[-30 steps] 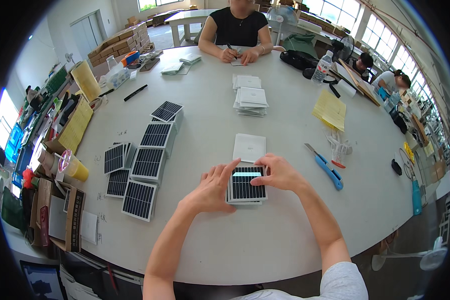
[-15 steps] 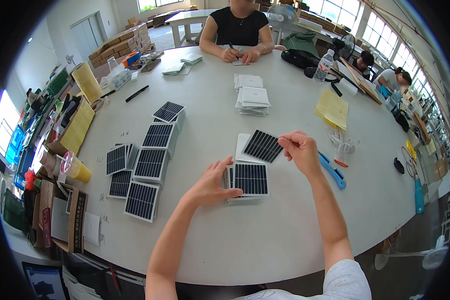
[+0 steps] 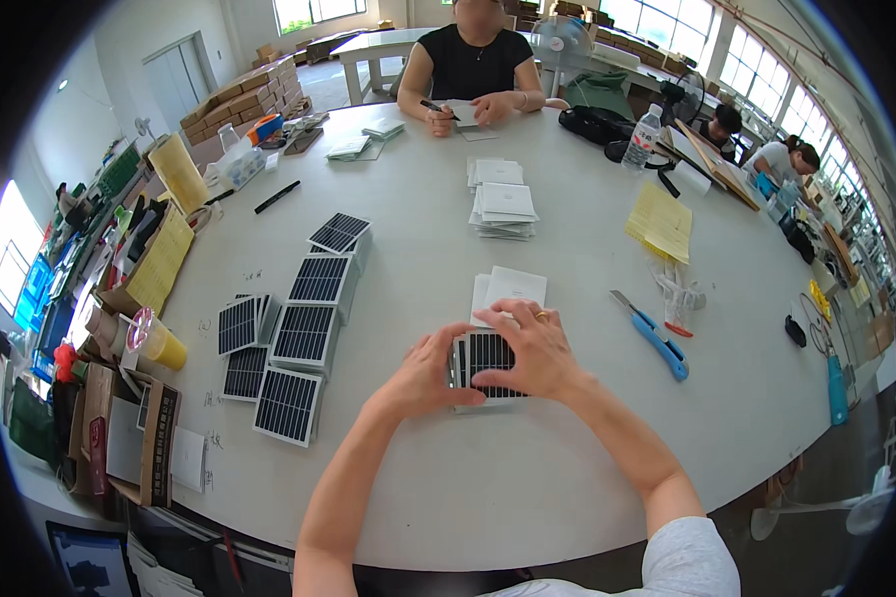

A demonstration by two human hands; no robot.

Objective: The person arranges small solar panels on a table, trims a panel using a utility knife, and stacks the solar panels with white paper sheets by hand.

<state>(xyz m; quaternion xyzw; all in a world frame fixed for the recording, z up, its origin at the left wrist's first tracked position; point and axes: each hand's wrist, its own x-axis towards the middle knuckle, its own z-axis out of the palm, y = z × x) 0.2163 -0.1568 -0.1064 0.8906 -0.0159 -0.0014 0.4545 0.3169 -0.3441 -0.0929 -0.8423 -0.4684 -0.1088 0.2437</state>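
A short stack of small solar panels (image 3: 492, 360), dark with pale grid lines and white rims, lies on the table before me. Against its left side rests my left hand (image 3: 430, 376), open, thumb near the front corner and fingers near the back. My right hand (image 3: 538, 356) arches over the stack's right side, open, its thumb over the top panel and fingers at the far edge. Just behind lie overlapping white squares (image 3: 518, 286). More solar panels (image 3: 304, 333) stand in stepped stacks to my left, beside a smaller group (image 3: 244, 373).
A blue-handled utility knife (image 3: 659, 343), blade out, lies right, near yellow paper (image 3: 659, 221). White square stacks (image 3: 504, 205) stand farther back. Across the table a person (image 3: 476, 75) holds a pen. A drink cup (image 3: 159, 341), cardboard box (image 3: 156, 438) and black marker (image 3: 277, 196) are left.
My right hand has moved left and down from the raised solar panel to the stack and no longer holds that panel. Another white square now lies behind the stack. The left hand stays beside it.
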